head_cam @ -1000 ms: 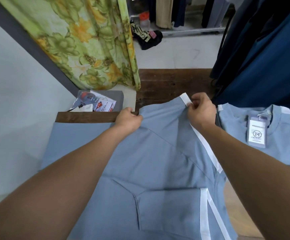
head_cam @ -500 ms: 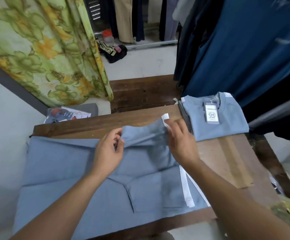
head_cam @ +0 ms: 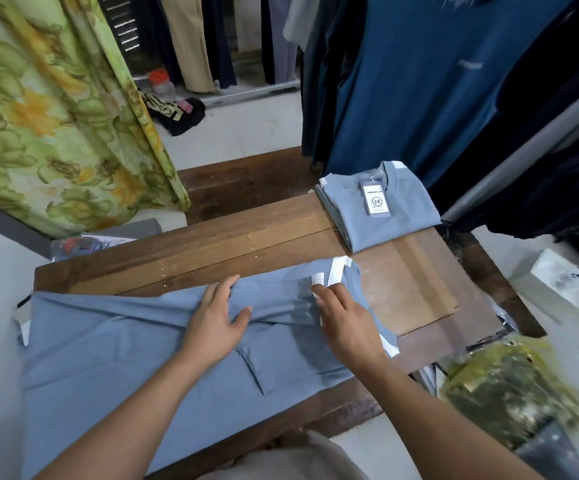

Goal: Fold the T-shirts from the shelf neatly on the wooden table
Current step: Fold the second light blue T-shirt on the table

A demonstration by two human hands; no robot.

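pressing down the folded sleeve of the blue t-shirt

in the head view, the light blue t-shirt (head_cam: 115, 348) lay spread on the wooden table (head_cam: 253, 244), and its left part hung over the left edge of the table. the right sleeve side was folded in over the body, and a white stripe (head_cam: 336, 271) showed at the far end of this fold. the left hand (head_cam: 212, 320) lay flat on the fold with the fingers spread wide, holding nothing. the right hand (head_cam: 347, 320) was also open and flat on the cloth, just beside the white stripe, and gripped nothing.

i judged that the step in hand was to smooth this fold. to do it well, both palms should slide outward from the middle, so that the crease stays straight and no air stays under the cloth. the stripe edge should run parallel to the side of the shirt before the other sleeve is folded.

at the far right corner of the table a folded t-shirt (head_cam: 395, 216) of the same colour lay with a paper tag (head_cam: 376, 199) on top, well apart from the hands. dark blue clothes (head_cam: 419, 81) hung behind it, and a flowered curtain (head_cam: 46, 109) hung at the far left. the overhanging left part could pull the shirt off the table, so it may need to be drawn more to the right.
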